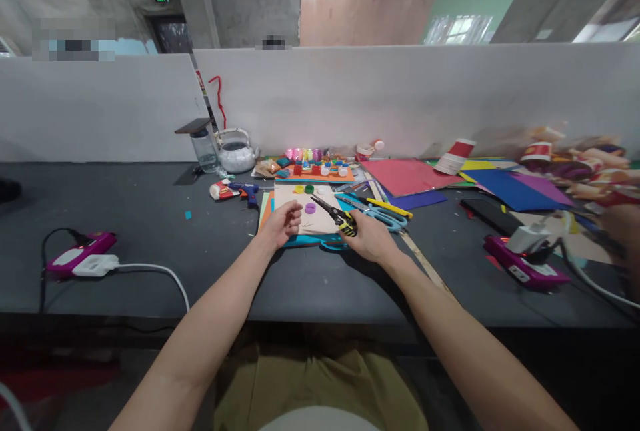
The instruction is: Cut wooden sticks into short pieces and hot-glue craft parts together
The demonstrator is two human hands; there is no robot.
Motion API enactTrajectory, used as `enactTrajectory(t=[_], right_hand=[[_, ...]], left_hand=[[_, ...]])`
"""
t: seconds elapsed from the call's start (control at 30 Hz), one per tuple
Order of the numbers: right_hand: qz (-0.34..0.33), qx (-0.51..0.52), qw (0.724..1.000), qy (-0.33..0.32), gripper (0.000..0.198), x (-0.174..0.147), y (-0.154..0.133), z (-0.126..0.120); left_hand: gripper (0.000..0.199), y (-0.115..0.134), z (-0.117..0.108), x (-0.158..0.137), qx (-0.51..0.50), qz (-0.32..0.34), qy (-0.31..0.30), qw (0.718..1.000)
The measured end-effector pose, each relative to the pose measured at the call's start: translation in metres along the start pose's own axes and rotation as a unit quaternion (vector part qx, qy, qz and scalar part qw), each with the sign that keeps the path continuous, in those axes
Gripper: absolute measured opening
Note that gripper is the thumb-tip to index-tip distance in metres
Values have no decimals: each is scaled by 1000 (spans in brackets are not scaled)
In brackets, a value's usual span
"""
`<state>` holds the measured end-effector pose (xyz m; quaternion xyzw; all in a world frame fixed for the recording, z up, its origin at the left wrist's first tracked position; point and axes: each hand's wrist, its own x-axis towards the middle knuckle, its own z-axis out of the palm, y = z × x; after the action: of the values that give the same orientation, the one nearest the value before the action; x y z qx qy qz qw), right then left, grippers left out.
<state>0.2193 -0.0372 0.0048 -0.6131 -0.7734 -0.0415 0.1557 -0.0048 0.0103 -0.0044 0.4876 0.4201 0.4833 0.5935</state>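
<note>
My right hand (367,234) is closed around the yellow-and-black handles of long-nose pliers (330,210). Their dark jaws point up and left over a beige sheet (290,198). At the sheet's left side, my left hand (284,223) is loosely curled with its palm turned inward, and I see nothing in it. Between the hands, a purple disc (311,208) lies on the sheet. Farther back on it are a green disc (309,189) and a yellow one (299,189). Blue-handled scissors (393,218) and a yellow cutter (387,206) lie just beyond my right hand.
A blue glue gun (246,192) lies left of the sheets. Behind stand a white kettle (237,156) and a glass jar (205,151). Coloured paper (413,178) spreads to the right. Purple power strips (83,254) with cables flank me. A blurred person's arm (623,238) reaches in at far right.
</note>
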Motion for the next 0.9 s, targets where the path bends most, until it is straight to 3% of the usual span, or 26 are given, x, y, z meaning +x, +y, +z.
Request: enactTrajectory(t=[0.1, 0.23, 0.33, 0.43, 0.5, 0.6, 0.7, 0.9], right_hand=[[-4, 3, 1000, -2, 28, 0, 0, 0], [-10, 4, 1000, -2, 27, -1, -1, 0], [-8, 5, 1000, -3, 28, 0, -1, 1], [-10, 5, 1000, -5, 27, 0, -1, 1], [-13, 5, 1000, -6, 26, 0, -1, 1], [-16, 3, 1000, -7, 26, -1, -1, 1], [-23, 1, 1000, -12, 27, -1, -1, 1], [-38, 0, 999, -22, 27, -1, -4, 1]], left_hand=[[12, -5, 2, 0, 105, 23, 32, 994], [20, -10, 3, -2, 227, 50, 52, 971], [6, -11, 4, -2, 287, 49, 44, 956], [25, -12, 6, -3, 312, 47, 32, 948], [25, -11, 5, -2, 309, 53, 30, 949], [9, -10, 3, 0, 277, 65, 32, 958], [10, -9, 2, 2, 216, 66, 26, 974], [16, -6, 11, -6, 64, 2, -61, 996]])
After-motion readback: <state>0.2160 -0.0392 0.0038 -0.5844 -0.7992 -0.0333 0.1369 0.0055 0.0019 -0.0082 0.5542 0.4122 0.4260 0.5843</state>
